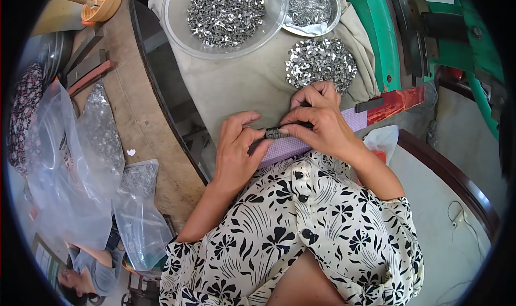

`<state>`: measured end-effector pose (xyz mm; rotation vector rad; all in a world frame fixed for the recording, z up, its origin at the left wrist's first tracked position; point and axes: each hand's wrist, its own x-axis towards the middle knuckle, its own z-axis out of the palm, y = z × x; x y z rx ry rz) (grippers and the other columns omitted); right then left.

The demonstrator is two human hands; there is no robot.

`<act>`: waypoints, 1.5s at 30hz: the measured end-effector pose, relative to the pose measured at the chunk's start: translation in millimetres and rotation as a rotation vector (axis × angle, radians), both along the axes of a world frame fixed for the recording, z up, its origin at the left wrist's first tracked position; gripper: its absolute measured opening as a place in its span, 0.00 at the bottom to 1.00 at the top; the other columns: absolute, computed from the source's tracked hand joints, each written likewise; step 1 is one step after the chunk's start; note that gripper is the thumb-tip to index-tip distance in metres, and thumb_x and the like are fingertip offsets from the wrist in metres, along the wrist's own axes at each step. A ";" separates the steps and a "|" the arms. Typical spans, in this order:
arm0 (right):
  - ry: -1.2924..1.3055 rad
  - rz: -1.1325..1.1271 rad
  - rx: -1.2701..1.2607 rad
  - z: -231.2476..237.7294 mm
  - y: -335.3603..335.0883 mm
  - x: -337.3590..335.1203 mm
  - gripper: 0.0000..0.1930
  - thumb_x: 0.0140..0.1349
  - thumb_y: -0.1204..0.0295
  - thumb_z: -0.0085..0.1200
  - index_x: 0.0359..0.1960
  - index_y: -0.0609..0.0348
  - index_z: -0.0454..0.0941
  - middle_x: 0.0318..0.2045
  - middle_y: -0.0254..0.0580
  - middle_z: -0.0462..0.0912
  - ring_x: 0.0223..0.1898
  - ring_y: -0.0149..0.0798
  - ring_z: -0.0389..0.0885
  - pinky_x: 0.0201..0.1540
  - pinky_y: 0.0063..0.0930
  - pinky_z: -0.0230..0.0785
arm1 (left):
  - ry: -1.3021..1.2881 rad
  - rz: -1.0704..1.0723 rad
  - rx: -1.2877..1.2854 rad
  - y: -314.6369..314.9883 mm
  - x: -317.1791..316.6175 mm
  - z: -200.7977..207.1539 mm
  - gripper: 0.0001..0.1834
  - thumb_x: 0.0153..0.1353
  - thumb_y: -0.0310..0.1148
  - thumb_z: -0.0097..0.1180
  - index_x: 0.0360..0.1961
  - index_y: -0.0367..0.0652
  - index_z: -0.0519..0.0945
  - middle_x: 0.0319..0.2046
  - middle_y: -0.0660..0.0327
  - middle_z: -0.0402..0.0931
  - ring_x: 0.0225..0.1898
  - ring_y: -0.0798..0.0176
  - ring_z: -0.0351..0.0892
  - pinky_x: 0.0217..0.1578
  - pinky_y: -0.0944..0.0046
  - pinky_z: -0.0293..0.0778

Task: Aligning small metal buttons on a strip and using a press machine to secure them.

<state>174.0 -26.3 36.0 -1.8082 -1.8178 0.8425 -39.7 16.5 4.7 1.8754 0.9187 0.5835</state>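
Pinching a small dark ridged piece (277, 133), left hand (235, 147) grasping its left end, right hand (324, 124) its right, beside purple checked cloth (286, 149), metal parts (321, 65) heaped beyond on beige cloth (228, 85)

Two grips, a left grip (234, 154) and a right grip (324, 124), share one dark ridged item (275, 134); whether it is one piece or several cannot be told. Round containers number two: one clear tub (177, 23) and one white-rimmed bowl (306, 33). Beside them is one loose heap (321, 65) of metal pieces, too many to count. At least two clear plastic bags (67, 204) are at the one wooden bench (142, 112). Three dark buttons (302, 198) show on one patterned shirt (355, 214). One other person (101, 271) is visible.
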 end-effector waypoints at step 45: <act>-0.144 -0.052 -0.054 6.3 -14.2 23.6 0.10 0.44 0.61 0.71 0.28 0.45 0.88 0.36 0.23 0.73 0.49 0.39 0.64 0.53 0.39 0.47 | 0.027 0.002 -0.038 -1.3 -1.4 -0.9 0.14 0.45 0.22 0.72 0.32 0.35 0.80 0.51 0.50 0.75 0.51 0.49 0.76 0.49 0.57 0.75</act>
